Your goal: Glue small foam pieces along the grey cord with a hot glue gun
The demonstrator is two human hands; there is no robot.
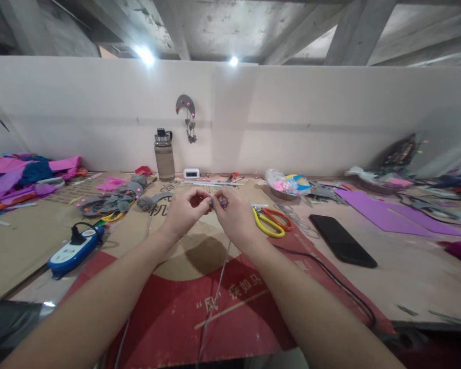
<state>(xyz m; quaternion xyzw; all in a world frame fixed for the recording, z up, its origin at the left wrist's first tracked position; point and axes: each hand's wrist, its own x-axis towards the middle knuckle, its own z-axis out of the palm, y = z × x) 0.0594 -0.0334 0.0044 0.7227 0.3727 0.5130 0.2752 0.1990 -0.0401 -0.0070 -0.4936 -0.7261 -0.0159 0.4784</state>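
Brown cardboard with a big red print (169, 307) covers the work table (415, 277), and a plain white wall (292, 128) stands behind it. Both hands meet over the middle of the cardboard. The left hand (186, 209) and the right hand (236, 216) each pinch their fingertips tight on one small dark bit (215, 204), which sits up off the table between them. It is too tiny to tell what it is. A thin grey wire (221, 271) hangs down from the hands toward the person. Just right of the right hand lie yellow and orange scissors (272, 220), and a flat black phone (341, 240) lies further right. A blue and white power strip (75, 249) lies off to the left. A clear water bottle with a black lid (164, 156) stands by the wall
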